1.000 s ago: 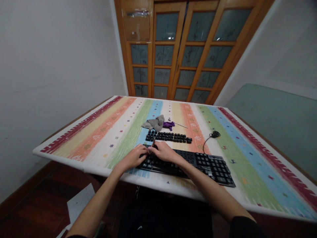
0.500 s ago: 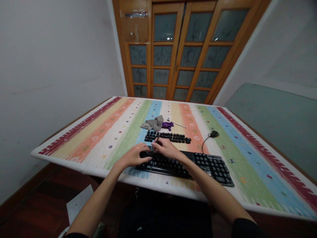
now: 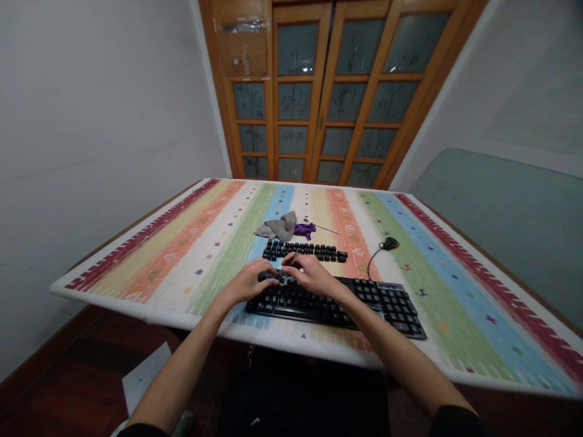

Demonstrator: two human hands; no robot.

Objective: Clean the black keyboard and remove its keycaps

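Note:
A black keyboard (image 3: 364,300) lies near the front edge of the striped table (image 3: 182,255). My left hand (image 3: 249,280) rests on the keyboard's left end, fingers curled onto its top corner. My right hand (image 3: 310,272) is over the upper left keys, fingers pinched around a thin reddish-brown tool (image 3: 294,258) whose tip points at the keys. Just beyond my hands lie rows of loose black keycaps (image 3: 306,250).
A grey cloth (image 3: 277,227), a purple cloth (image 3: 304,229) and a thin stick (image 3: 327,229) lie behind the keycaps. The keyboard's coiled cable (image 3: 387,244) sits to the right. Wooden glazed doors (image 3: 319,91) stand behind the table. Paper (image 3: 143,376) lies on the floor at the left.
Both hands shifted slightly up the keyboard's left end; the tool in my right hand tilted from upright to leaning. The camera view drifted a little.

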